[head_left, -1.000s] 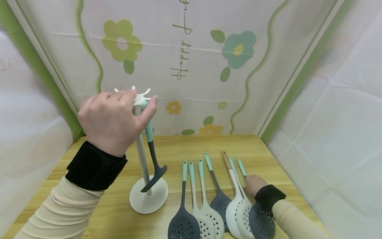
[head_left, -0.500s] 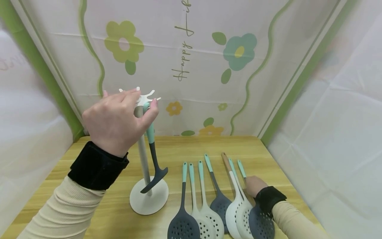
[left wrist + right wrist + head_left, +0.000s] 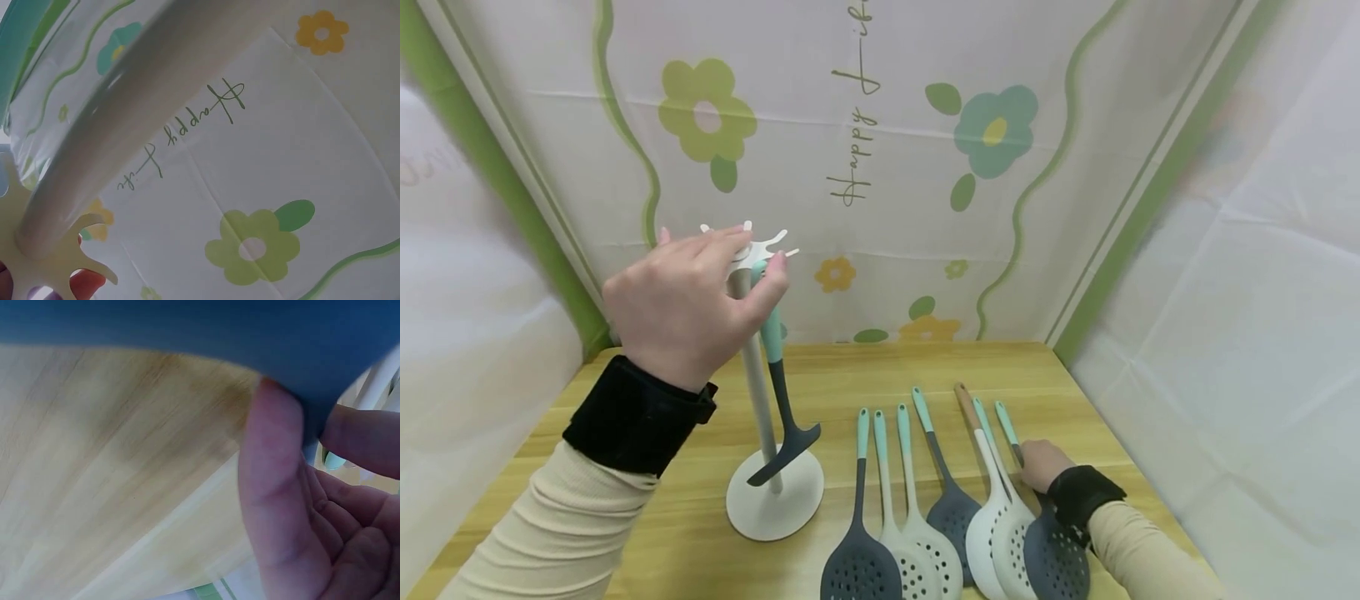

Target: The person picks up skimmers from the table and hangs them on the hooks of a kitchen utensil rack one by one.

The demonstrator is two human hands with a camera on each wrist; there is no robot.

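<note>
The person's left hand (image 3: 688, 304) was raised at the top of the white utensil stand (image 3: 772, 492), its thumb and fingers curled around the teal handle end of a dark spatula (image 3: 780, 392) right where it met the stand's pronged crown (image 3: 758, 243). The spatula hung down alongside the stand's pole, its dark blade tilted just above the round base. In the left wrist view the pole (image 3: 137, 119) and the prongs filled the near field, with fingertips (image 3: 86, 282) showing red between the prongs at the bottom edge. On the wooden table (image 3: 865, 367), to the right of the stand, a row of slotted spoons lay side by side, heads toward the person and handles pointing away: a dark one (image 3: 861, 567) at the left, pale ones next to it, and more dark and white ones overlapping farther right. The right hand (image 3: 1043, 465) rested low on the table at the right end of that row, touching the handle of the rightmost dark skimmer (image 3: 1056, 557). The right wrist view showed the thumb (image 3: 275, 487) and a finger pinching its dark edge. A flowered cloth hung behind the table.
</note>
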